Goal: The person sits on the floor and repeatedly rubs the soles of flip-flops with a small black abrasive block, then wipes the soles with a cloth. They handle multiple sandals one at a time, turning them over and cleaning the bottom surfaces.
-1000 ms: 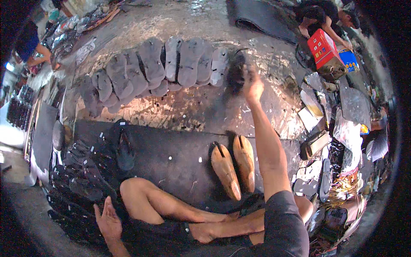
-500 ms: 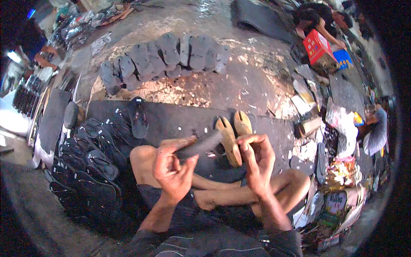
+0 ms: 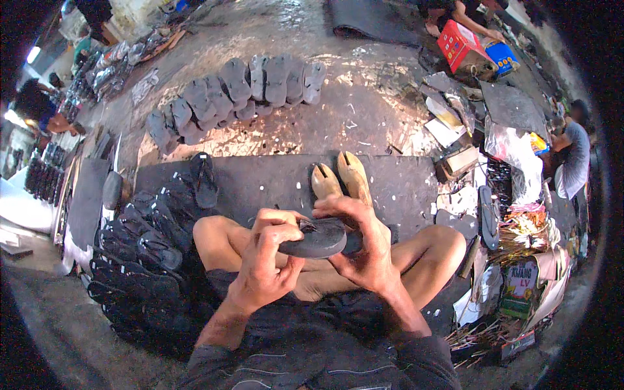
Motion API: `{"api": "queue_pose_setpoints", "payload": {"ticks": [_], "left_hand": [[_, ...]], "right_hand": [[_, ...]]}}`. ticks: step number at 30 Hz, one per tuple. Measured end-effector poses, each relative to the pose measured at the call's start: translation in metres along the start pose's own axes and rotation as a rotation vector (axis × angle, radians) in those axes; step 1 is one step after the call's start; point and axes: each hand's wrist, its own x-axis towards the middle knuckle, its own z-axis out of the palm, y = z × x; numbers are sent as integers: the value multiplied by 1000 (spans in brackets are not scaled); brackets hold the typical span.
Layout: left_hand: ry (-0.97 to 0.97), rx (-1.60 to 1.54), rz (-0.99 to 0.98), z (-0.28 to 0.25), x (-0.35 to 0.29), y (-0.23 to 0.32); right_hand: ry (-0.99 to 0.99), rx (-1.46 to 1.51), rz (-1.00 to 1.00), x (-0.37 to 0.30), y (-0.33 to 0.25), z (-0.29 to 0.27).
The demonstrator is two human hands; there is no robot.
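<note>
A black flip-flop (image 3: 317, 243) is held in front of my crossed legs, its thick sole edge turned toward me. My left hand (image 3: 265, 257) grips one end, with bent fingers at the strap. My right hand (image 3: 365, 244) curls around the other end, thumb below and fingers above. A dark piece shows inside the right hand's curl; I cannot tell whether it is part of the same flip-flop or a second one. Just beyond my hands lie two wooden foot forms (image 3: 353, 174) with slots in their tips, side by side on a dark mat (image 3: 260, 172).
Finished-looking black flip-flops (image 3: 140, 260) are piled at my left. Ahead, a row of grey soles (image 3: 237, 84) stands on the floor. Scraps, plastic bags and a bundle of thin strips (image 3: 520, 240) crowd my right. Another person (image 3: 572, 153) sits far right, near a red box (image 3: 460, 47).
The flip-flop, blurred in my left hand before, is now steadier and between both hands. My right hand has moved left from beside the wooden forms to take hold of it. The view has shifted.
</note>
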Motion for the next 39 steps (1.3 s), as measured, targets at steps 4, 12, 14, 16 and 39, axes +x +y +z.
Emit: {"api": "queue_pose_setpoints", "payload": {"ticks": [4, 12, 14, 16, 39], "left_hand": [[-153, 130, -75, -7, 5, 11], [-146, 58, -101, -6, -14, 0], [-161, 11, -56, -6, -20, -3], [-217, 19, 9, -10, -21, -1], [-264, 347, 257, -16, -28, -14]], "right_hand": [[-145, -76, -22, 8, -5, -8], [-135, 428, 364, -11, 10, -3], [-166, 615, 589, -1, 1, -20], [-258, 463, 635, 16, -13, -23], [-219, 129, 451, 0, 20, 6]]}}
